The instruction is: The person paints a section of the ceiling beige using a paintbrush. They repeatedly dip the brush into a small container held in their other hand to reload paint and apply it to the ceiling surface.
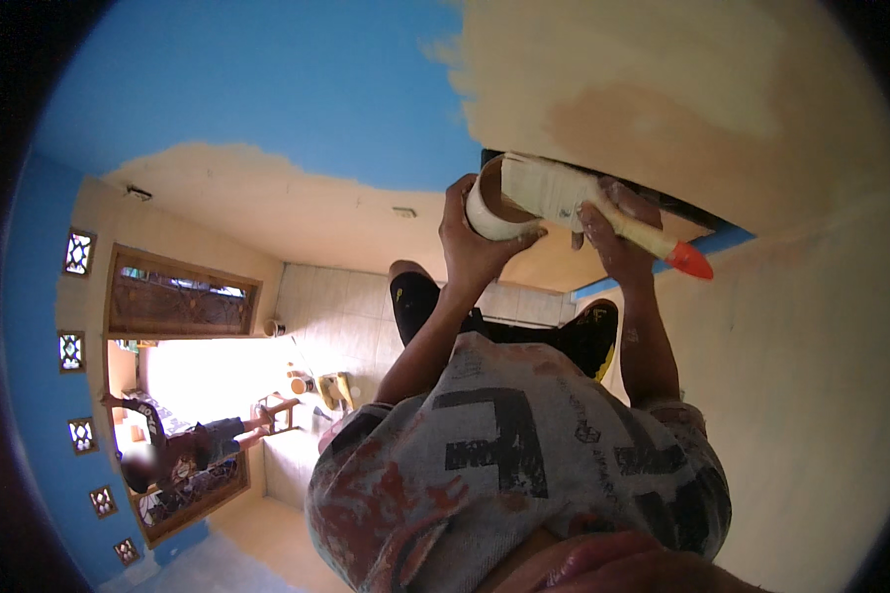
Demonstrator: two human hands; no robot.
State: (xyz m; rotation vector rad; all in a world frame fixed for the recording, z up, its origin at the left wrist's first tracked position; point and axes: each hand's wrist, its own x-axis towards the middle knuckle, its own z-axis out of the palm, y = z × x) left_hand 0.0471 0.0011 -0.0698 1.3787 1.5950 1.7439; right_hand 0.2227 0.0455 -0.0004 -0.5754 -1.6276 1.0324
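Observation:
My left hand (473,249) is wrapped round a small white tub (494,223) with some brownish, paint-like stuff inside. A wide paintbrush (618,210) with a pale handle and a red end is gripped in my right hand (623,237). Its broad, light-coloured head lies across the tub's mouth; whether the bristle tips touch the rim or the inside, I cannot tell. Both hands are close together in front of the wall, and pale smears mark the fingers of my right hand.
The wall (653,59) is beige and peach, beside a bright blue painted area (297,79). A dark opening or ledge (702,212) sits behind my right hand. On the tiled floor (336,296) stand a bucket (302,383) and yellow items (334,390). A person (193,445) is by the bright doorway, near a wooden stool (282,413).

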